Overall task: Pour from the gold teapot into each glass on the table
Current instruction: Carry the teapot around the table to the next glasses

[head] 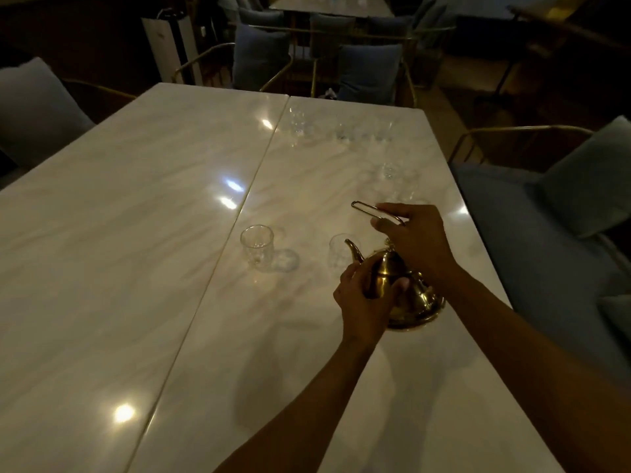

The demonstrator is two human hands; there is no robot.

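Both hands [392, 268] grip teapot [413, 295] near table [136, 233] edge

A pale glossy marble-look table [136, 233] made of two slabs meets along a seam that runs just left of where the grip is. Blue upholstered chairs with thin gold metal frames [368, 71] stand well beyond the grip at the far end. A blue-grey cushioned seat with a cushion [587, 179] sits off to the right of it. A tall white floor-standing unit [170, 49] stands far off, up and to the left. A second pale table [327, 3] lies farthest back.
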